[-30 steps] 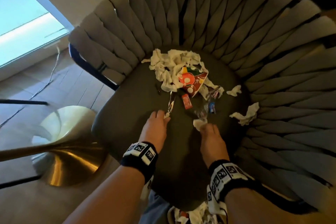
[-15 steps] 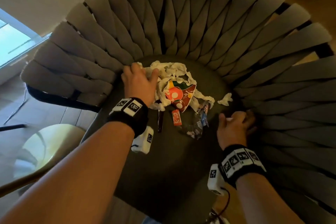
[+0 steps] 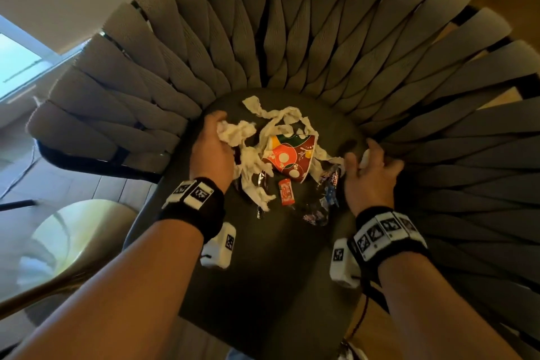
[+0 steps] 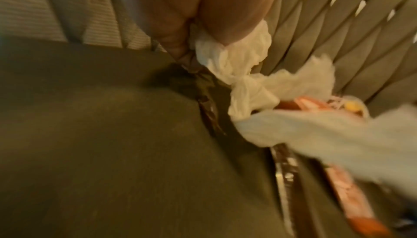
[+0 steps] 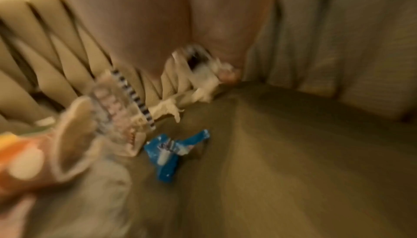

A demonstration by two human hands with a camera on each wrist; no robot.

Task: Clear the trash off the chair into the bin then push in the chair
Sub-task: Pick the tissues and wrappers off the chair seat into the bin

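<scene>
Both hands (image 3: 292, 155) have closed on tissue (image 3: 233, 133).

A home dining or living area, shown by a woven-strap armchair (image 3: 292, 38) with a dark seat cushion, a wood-plank floor (image 3: 96, 193), a plain wall beside a bright window (image 3: 17, 64), and a brass pedestal base (image 3: 73, 242) nearby.

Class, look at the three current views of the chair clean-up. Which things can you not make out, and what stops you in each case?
- Bin: in no view, so its place is unknown.
- Right hand: the right wrist view is blurred; its grip on the white scrap is unclear.
- Red wrapper: print too small in the head view.
- Chair legs: hidden under the seat.
- Left hand fingertips: buried in tissue.
</scene>
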